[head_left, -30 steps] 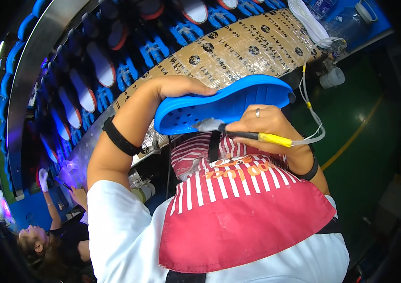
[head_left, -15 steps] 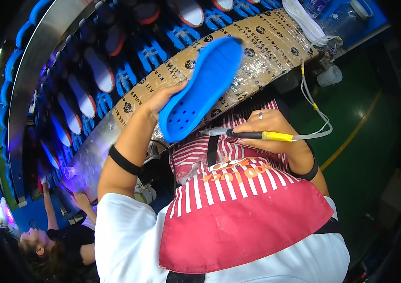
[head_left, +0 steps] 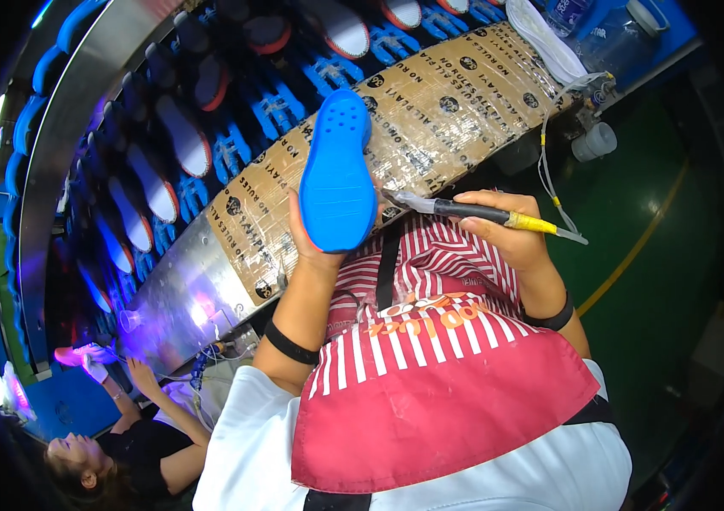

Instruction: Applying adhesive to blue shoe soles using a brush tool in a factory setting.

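Note:
A blue shoe sole (head_left: 338, 183) stands upright in my left hand (head_left: 306, 243), whose fingers wrap round its lower end and are partly hidden behind it. Its inner face is toward me, with a cluster of small holes at the top end. In my right hand (head_left: 511, 232) is a glue brush (head_left: 468, 210) with a black handle, a yellow band and a thin tube at its rear. The pale brush tip points left, close to the sole's right edge; whether it touches cannot be made out.
Cardboard under clear wrap (head_left: 455, 94) covers the bench before me. Behind it, shoe uppers (head_left: 183, 140) and blue holders (head_left: 277, 111) line a rack. White tubing (head_left: 549, 162) hangs at the right by a plastic jug (head_left: 626, 38). A co-worker (head_left: 136, 451) handles a shoe at lower left.
The sole has been turned end for end, its holes going from bottom to top, and shifted left. The brush stays right of it, slightly higher. The co-worker's arms have moved.

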Tool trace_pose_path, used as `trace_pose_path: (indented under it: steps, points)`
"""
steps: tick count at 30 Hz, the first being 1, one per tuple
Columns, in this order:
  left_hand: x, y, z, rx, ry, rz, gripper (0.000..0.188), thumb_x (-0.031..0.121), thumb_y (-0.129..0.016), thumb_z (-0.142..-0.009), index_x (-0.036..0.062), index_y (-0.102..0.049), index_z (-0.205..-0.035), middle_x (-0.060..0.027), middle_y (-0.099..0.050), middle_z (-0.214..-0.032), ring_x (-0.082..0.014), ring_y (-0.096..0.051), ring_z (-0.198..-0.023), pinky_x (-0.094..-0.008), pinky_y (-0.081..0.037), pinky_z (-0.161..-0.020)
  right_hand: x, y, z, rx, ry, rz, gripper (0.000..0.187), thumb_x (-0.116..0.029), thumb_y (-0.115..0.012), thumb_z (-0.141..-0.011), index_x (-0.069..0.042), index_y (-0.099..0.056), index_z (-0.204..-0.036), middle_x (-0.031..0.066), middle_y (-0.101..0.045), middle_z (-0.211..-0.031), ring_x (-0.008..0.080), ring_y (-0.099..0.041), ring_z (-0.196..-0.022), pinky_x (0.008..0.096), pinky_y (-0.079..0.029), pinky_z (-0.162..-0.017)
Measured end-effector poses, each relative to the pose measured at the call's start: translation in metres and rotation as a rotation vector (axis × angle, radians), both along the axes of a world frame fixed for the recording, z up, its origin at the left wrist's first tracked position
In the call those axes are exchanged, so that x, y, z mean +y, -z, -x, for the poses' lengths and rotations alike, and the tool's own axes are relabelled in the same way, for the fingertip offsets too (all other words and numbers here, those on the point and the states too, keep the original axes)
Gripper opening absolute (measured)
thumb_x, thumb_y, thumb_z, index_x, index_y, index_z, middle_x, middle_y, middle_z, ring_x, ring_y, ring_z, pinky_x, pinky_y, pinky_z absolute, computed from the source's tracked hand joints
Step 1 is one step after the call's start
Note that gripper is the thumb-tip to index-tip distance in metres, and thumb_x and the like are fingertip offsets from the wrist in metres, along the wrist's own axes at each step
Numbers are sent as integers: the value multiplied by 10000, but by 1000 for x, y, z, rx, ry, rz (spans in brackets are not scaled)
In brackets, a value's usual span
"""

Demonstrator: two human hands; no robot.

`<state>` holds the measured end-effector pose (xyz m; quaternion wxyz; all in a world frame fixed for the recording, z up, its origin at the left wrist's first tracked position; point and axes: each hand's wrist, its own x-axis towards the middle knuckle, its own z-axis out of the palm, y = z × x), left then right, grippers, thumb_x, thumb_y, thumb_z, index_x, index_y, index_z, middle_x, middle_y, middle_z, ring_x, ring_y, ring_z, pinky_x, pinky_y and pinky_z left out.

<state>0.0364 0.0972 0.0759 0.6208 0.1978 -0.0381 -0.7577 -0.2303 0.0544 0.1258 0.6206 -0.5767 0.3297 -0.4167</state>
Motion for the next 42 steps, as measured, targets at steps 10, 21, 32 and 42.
trace_pose_path:
  steps: [10, 21, 32, 42]
  points:
    - [13, 5, 27, 27, 68, -52, 793, 690, -372, -800, 137, -328, -1366, -176, -433, -1312, -470, -474, -1105, -616, -464, -781, -13, -37, -19, 32, 32, 71, 177, -30, -668, -754, 48, -663, -913, 72, -665, -731, 59, -592, -646, 191, -456, -564]
    - [1, -24, 69, 48, -32, -60, 665, 583, -326, -851, 117, -438, -1313, -107, -509, -1262, -268, -513, -1134, -431, -404, -977, -33, -52, -67, 444, 400, 857, 151, -76, -678, -676, -36, -617, -808, 97, -567, -675, 264, -558, -633, 354, -456, -561]
    - [-7, -26, 54, -13, -165, 44, 706, 613, -307, -834, 119, -379, -1333, -131, -489, -1273, -284, -504, -1136, -441, -390, -990, -20, -51, -75, 217, 372, 851, 243, -45, -718, -629, -8, -635, -854, 96, -601, -684, 240, -575, -594, 323, -465, -546]
    - [-21, -45, 53, -247, -97, 163, 987, 731, -517, -660, 88, -292, -1374, -261, -450, -1262, -426, -486, -1110, -523, -404, -948, -11, -53, -66, 22, 65, 626, 181, -99, -696, -689, -50, -656, -859, 79, -616, -707, 245, -603, -664, 335, -472, -615]
